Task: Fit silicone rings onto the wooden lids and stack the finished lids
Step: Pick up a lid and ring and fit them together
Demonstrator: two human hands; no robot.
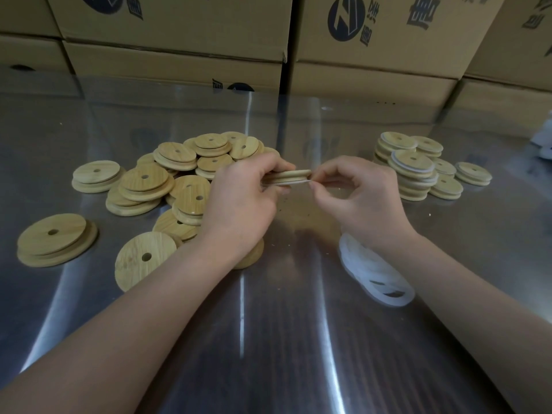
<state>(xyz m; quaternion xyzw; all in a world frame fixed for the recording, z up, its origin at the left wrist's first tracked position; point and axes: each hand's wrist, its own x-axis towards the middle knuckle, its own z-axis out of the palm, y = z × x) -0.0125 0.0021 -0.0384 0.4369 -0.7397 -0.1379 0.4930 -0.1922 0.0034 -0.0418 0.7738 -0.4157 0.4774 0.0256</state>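
The left hand [242, 198] is curled round one wooden lid [291, 176] and holds it edge-on above the table, in the space between both hands. The right hand [358, 195] pinches the right rim of this lid with thumb and forefinger, just where a thin white silicone ring [302, 182] shows along the lower edge. Its other fingers are folded in toward the palm. The left fingers cover the other side of the lid, so I cannot tell how much of the ring sits in the groove.

To the left lies a loose heap of bare lids [191, 165], each with a small hole. The heap reaches under the left wrist, and a few lids lie apart toward the left edge. Under the right wrist there is a small pile of loose rings [376, 273], white and overlapping. Behind the right hand, further back and to the right, the finished lids [415, 171] stand in short stacks close together, with white bands on their sides. Between the two forearms the surface is bare down to the near edge.

The table [268, 339] is shiny metal with long bright reflections and some small crumbs near the hands. Along its far side stand stacked cardboard boxes [179, 28] with dark printed marks. At the far right edge I see some white objects [546, 141], too cut off to identify.
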